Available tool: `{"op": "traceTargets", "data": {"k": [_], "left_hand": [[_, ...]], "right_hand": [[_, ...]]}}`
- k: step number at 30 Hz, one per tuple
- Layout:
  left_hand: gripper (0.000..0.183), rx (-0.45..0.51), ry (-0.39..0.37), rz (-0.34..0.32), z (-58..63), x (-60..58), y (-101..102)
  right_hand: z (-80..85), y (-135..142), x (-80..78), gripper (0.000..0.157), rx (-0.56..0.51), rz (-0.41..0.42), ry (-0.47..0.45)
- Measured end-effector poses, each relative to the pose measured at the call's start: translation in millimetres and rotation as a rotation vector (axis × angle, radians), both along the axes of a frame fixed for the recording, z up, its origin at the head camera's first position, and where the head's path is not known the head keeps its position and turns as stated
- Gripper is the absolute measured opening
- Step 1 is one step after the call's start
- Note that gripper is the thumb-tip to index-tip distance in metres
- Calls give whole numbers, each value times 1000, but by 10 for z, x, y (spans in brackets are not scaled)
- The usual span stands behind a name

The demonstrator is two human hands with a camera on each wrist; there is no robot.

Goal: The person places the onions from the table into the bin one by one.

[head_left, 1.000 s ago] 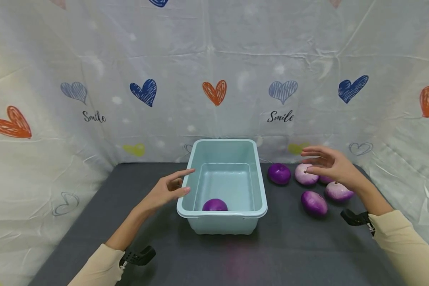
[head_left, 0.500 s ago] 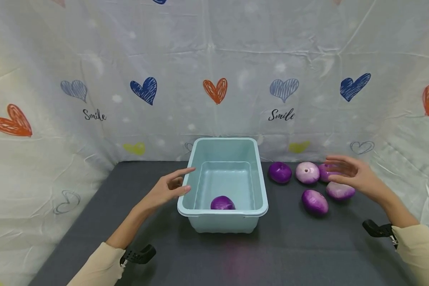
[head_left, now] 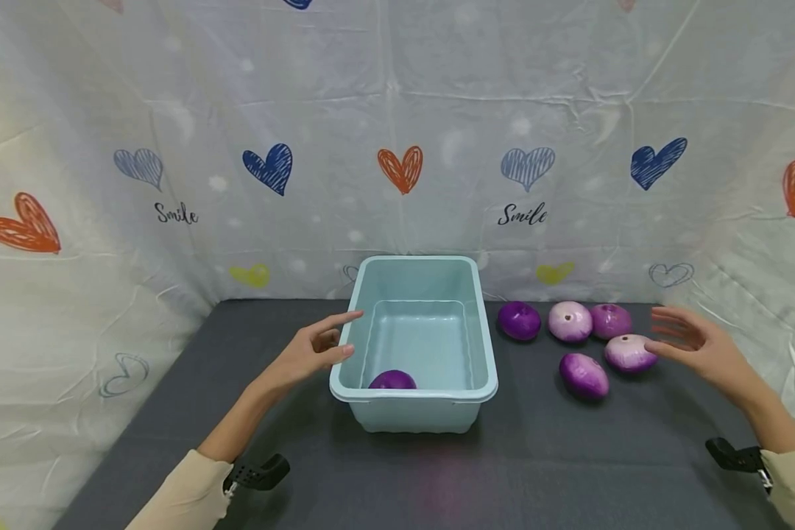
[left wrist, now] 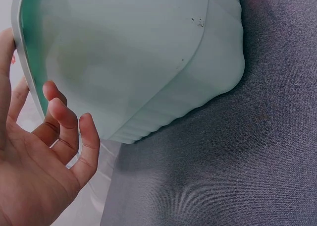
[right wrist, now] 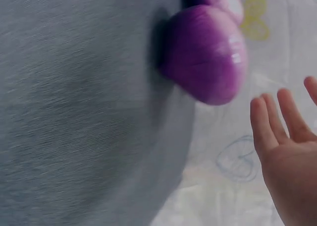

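Note:
A light blue plastic basin (head_left: 414,396) stands mid-table, holding one purple onion (head_left: 393,380) near its front wall; the front rim hides the onion's lower part. My left hand (head_left: 310,349) rests at the basin's left rim, index finger and thumb reaching over it. In the left wrist view, the other fingers (left wrist: 89,141) bend loosely outside the wall. My right hand (head_left: 709,353) is empty, fingers parted, just right of a pale purple onion (head_left: 626,355); its thumb tip overlaps that onion in the head view. A purple onion (right wrist: 205,55) shows beside the right fingers in the right wrist view.
Right of the basin lie several more onions: a dark purple one (head_left: 519,321), a pale one (head_left: 570,322), a purple one (head_left: 611,321) and one nearer the front (head_left: 584,376). Behind the dark tablecloth (head_left: 424,478) hangs a white curtain (head_left: 450,73) printed with hearts.
My right hand has moved right and slightly down, away over the onions. The onion in the basin has rolled right, then back left. My left hand has stayed at the rim.

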State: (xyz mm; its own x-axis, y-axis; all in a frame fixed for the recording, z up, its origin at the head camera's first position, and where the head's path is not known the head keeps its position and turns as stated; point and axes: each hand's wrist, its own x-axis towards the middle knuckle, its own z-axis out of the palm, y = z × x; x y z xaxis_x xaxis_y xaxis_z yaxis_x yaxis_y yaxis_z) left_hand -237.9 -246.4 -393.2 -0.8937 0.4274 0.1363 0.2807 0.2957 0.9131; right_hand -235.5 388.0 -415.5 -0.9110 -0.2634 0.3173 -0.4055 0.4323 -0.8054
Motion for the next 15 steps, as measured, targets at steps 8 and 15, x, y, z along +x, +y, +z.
{"op": "traceTargets", "data": {"k": [8,15], "left_hand": [[58,-1,4,0,10,-2,4],[58,10,9,-19,-17,-2,0]], "right_hand": [[-230,28,-2,71,84,-108,-87],[-297,-42,-17,78,97,-132,-166]]}}
